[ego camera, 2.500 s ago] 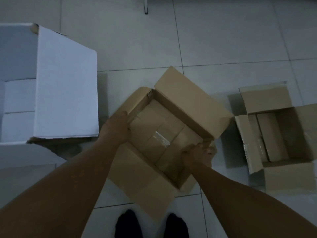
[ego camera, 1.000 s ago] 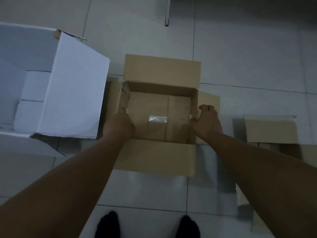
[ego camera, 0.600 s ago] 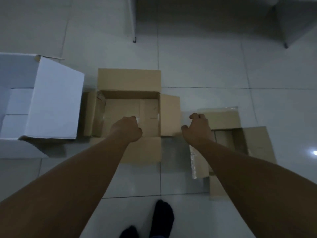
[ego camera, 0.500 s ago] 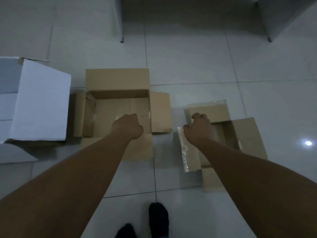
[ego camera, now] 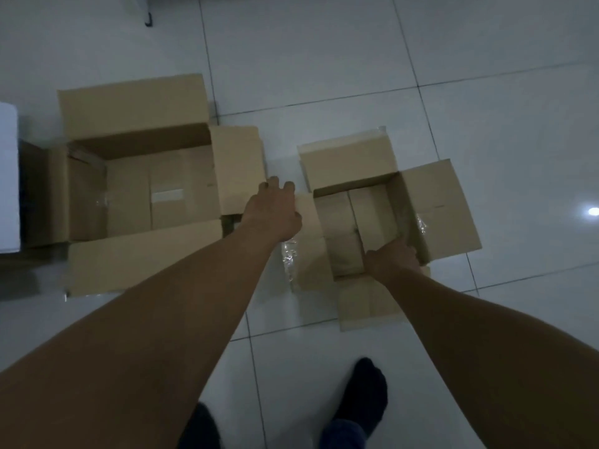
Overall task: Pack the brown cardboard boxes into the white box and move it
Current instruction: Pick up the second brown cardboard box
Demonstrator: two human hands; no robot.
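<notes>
Head view: smaller brown box (ego camera: 434,202) between both hands (ego camera: 274,212).

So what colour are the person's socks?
Dark, black or navy, socks; the head view shows them.

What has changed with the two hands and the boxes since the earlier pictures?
Both hands left the larger brown box and moved right to the smaller brown box. The left hand is at its left flap; the right hand reaches inside. The larger box stays open and empty.
</notes>
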